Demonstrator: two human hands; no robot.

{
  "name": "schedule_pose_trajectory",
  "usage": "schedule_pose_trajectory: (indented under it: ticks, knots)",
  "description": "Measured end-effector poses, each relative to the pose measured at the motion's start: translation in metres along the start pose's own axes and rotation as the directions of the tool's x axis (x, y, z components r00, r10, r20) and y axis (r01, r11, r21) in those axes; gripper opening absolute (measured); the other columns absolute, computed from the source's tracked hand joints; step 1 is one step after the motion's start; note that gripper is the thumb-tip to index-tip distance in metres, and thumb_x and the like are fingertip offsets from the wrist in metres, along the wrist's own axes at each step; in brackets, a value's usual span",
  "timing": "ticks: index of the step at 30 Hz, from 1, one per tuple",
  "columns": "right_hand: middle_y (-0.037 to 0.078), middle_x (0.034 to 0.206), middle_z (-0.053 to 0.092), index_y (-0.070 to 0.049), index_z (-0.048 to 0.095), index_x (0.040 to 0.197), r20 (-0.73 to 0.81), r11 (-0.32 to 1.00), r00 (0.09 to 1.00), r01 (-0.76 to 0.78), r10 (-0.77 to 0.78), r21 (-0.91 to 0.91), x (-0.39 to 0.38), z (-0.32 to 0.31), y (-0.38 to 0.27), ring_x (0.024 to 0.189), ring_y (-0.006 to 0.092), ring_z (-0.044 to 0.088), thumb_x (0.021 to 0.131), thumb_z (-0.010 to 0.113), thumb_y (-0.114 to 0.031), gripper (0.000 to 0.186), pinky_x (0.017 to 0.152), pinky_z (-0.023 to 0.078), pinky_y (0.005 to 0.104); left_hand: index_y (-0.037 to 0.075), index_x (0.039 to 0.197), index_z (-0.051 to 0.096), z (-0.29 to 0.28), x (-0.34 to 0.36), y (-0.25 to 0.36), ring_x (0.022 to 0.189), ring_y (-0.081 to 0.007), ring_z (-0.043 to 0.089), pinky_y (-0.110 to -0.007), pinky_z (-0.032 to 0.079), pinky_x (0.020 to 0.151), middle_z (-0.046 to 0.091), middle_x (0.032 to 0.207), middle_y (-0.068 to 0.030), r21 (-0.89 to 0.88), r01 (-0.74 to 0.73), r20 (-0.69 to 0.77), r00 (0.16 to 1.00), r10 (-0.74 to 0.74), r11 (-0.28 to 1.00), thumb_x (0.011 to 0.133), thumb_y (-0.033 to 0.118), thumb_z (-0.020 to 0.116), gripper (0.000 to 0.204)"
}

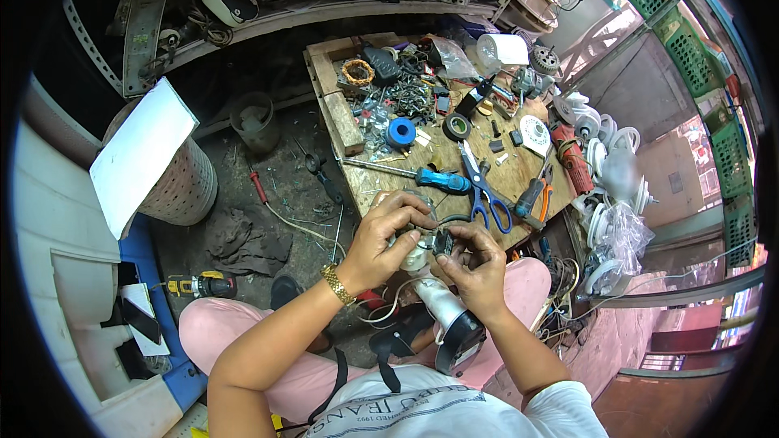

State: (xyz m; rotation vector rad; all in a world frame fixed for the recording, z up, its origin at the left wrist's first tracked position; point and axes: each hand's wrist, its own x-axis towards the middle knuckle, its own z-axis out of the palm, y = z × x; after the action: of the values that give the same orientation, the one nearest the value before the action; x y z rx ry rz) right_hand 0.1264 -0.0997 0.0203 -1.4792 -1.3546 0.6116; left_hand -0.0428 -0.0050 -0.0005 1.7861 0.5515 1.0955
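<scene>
My right hand (pixel 477 266) pinches a small black block-shaped part (pixel 442 243) between thumb and fingers. Close beside it, my left hand (pixel 391 231) has its fingertips drawn together, and what they grip, perhaps a thin wire, is too small to make out. Beneath both hands a white tubular appliance body with a black end (pixel 442 304) leans across my lap. Its pale upper part (pixel 415 255) is partly hidden by my fingers. On the bench just beyond lie a blue-handled screwdriver (pixel 445 181) and scissors with dark blue handles (pixel 489 204).
The wooden bench (pixel 369 186) carries loose screws (pixel 410 97), a blue tape roll (pixel 401 133), black tape (pixel 457 126), orange-handled pliers (pixel 546 195) and a red power tool (pixel 573 161). White plastic parts (pixel 602 162) crowd its right side. A perforated basket (pixel 191 186) and yellow drill (pixel 203 285) stand left.
</scene>
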Motion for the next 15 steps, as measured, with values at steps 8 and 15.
schedule_pose_trajectory:
  ticks: [8, 15]
  knots:
    - [0.001, 0.086, 0.061, 0.004, 0.064, 0.103, 0.111, 0.944, 0.946, -0.314, 0.304, 0.096, -0.002, -0.005, -0.02, 0.072, 0.0047, 0.052, 0.069, 0.082, -0.005, 0.039, 0.064, 0.045, 0.0198, 0.003, 0.091, 0.065, 0.001, -0.002, -0.003, 0.1, -0.0296, 0.055, -0.041, 0.039, 0.093, 0.062, 0.105, -0.0135, 0.022, -0.042, -0.026, 0.999, 0.042, 0.999, 0.089, 0.034, 0.052, 0.034]
    - [0.001, 0.082, 0.06, 0.005, 0.06, 0.105, 0.088, 0.925, 0.941, -0.337, 0.327, 0.173, -0.006, -0.002, -0.015, 0.069, 0.0041, 0.052, 0.071, 0.082, -0.005, 0.041, 0.06, 0.044, 0.0196, 0.004, 0.092, 0.061, 0.005, -0.001, -0.004, 0.102, -0.03, 0.055, -0.041, 0.039, 0.094, 0.062, 0.107, -0.0135, 0.025, -0.053, -0.025, 0.998, 0.054, 0.998, 0.09, 0.034, 0.052, 0.032]
